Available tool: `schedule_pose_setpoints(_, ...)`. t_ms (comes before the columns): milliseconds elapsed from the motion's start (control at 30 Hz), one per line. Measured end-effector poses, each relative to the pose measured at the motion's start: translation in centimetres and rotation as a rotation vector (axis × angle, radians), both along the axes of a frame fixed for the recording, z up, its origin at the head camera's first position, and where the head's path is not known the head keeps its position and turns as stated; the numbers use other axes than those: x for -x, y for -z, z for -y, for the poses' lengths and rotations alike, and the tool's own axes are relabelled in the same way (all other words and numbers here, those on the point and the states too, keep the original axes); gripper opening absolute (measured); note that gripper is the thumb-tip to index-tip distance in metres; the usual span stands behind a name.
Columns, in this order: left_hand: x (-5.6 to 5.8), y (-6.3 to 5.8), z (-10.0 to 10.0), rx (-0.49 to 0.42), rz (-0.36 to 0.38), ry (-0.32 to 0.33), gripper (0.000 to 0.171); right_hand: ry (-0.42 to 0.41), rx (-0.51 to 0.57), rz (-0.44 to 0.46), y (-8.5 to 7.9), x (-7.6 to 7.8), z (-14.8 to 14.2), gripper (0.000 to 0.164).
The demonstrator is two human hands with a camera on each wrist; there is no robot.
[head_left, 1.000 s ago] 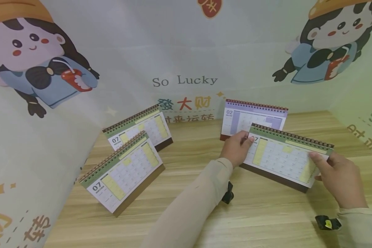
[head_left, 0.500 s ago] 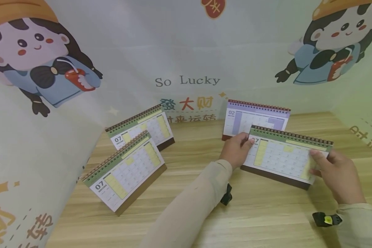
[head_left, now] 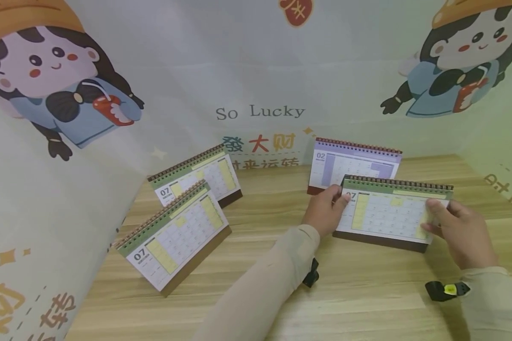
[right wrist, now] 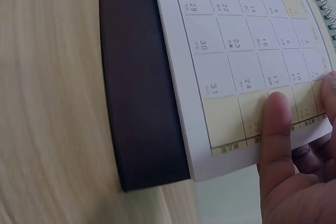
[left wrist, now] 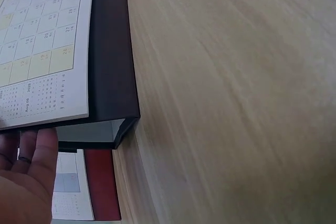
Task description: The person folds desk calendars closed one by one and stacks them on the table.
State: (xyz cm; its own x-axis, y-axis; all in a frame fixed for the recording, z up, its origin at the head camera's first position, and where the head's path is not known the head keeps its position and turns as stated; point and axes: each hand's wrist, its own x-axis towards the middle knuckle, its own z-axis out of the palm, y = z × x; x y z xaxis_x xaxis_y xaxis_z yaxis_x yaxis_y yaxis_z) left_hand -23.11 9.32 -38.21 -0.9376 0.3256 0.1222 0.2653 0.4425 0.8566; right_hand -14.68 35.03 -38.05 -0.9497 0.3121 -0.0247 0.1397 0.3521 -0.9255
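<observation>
A green-topped desk calendar point(head_left: 384, 213) showing 07 stands tent-like on its dark base at the right of the head view. My left hand point(head_left: 324, 210) holds its left edge, thumb near the printed 07. At the opposite edge, my right hand point(head_left: 465, 232) grips the calendar, its thumb on the page. In the right wrist view a finger point(right wrist: 276, 116) also lies on the yellow column. Directly behind stands a purple desk calendar point(head_left: 352, 161) marked 02, its lower part covered by the green one. The left wrist view shows its red base point(left wrist: 101, 184) beneath my left hand.
Two more green 07 calendars stand on the left, the nearer one point(head_left: 179, 232) overlapping the farther one point(head_left: 215, 173). A printed cloth point(head_left: 170, 61) rises behind and beside the wooden table point(head_left: 264, 208). Each wrist carries a black strap-like camera mount point(head_left: 445, 289).
The held calendar's right end has swung back, so it faces the front more squarely. My right hand moved back with it, while my left hand stays nearly in place. The head view shifted slightly.
</observation>
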Motion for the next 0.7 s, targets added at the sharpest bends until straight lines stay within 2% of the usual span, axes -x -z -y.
schedule_pose_setpoints(133,-0.3,0.2,0.0,0.018,-0.013,0.008,0.017,-0.010,0.102,-0.014,0.3,0.6,0.1,0.039)
schedule_pose_setpoints(333,-1.0,0.2,-0.4,0.095,-0.061,0.020,0.017,-0.002,0.246,-0.071,1.0,1.1,0.0,0.045)
schedule_pose_setpoints(533,-1.2,0.4,-0.3,0.110,-0.098,0.017,0.017,0.003,0.292,-0.076,1.4,1.7,0.0,0.043)
schedule_pose_setpoints(700,-1.3,0.4,-0.1,0.116,-0.119,0.021,0.017,-0.016,0.274,-0.081,1.3,2.0,0.0,0.035)
